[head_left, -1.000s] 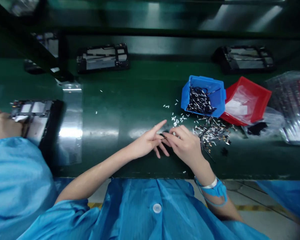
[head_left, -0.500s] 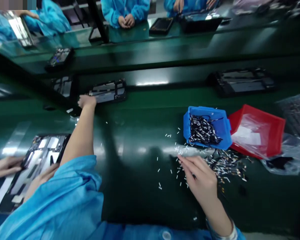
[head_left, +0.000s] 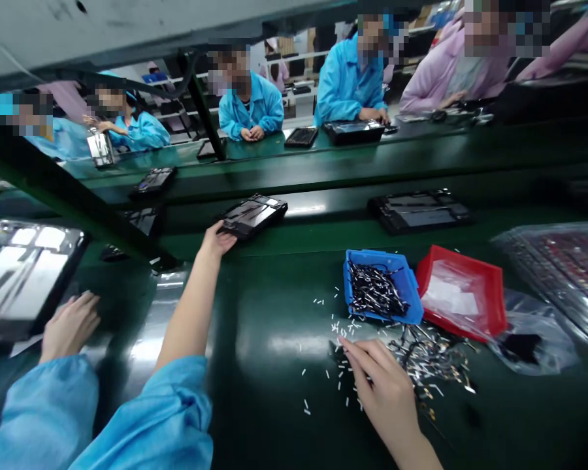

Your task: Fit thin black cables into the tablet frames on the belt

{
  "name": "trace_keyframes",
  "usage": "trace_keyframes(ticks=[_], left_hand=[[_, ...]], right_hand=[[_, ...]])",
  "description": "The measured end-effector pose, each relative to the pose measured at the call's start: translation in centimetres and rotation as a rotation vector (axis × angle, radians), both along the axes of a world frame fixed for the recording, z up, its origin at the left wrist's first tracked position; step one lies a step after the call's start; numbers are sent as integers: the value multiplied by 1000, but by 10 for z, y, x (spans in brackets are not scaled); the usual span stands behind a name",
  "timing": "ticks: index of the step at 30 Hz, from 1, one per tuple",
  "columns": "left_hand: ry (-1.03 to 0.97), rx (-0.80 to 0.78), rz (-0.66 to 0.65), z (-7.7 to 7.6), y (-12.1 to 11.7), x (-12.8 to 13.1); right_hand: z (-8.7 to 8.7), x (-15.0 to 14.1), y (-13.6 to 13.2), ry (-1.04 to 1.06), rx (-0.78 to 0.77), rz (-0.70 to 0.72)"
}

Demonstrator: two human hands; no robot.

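My left hand (head_left: 217, 240) reaches far out across the green belt and grips the lower corner of a black tablet frame (head_left: 252, 215). My right hand (head_left: 385, 385) rests low on the belt, its fingers curled together with no piece showing between them. Its fingertips lie among loose white pieces (head_left: 318, 352), beside a heap of metal-tipped wires (head_left: 428, 356). A blue plastic bin (head_left: 372, 256) holding dark wires (head_left: 375, 290) stands just above that hand.
A red tray (head_left: 451, 259) lined with clear plastic adjoins the bin. To the left, a co-worker's hand (head_left: 71, 326) lies near a large tablet frame (head_left: 22, 281). Another frame (head_left: 419, 212) sits further along the belt. Co-workers in blue smocks (head_left: 249, 108) sit across the belt.
The view has tilted up, showing more co-workers. My left hand has moved from beside the tablet frame onto its corner, and the frame sits turned. My right hand stays among the loose pieces.
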State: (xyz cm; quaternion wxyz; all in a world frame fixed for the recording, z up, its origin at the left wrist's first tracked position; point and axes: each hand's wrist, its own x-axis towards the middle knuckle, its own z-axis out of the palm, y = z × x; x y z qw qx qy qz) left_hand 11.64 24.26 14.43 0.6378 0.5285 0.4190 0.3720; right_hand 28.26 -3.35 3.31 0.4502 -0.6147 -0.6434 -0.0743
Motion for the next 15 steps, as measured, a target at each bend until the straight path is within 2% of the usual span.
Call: trace_keyframes(ticks=[4, 7, 9, 12, 15], left_hand=[[-111, -134, 138, -17, -26, 16], [-177, -240, 253, -37, -63, 15], [-200, -309, 305, -54, -106, 2], [-211, -418, 328, -83, -194, -29], [-266, -618, 280, -108, -277, -57]], right_hand=[[-3, 3, -4, -32, 30, -12], [-5, 6, -6, -49, 48, -39], [-4, 6, -7, -39, 67, -60], [-1, 5, -10, 5, 83, -73], [-1, 3, -11, 109, 41, -104]])
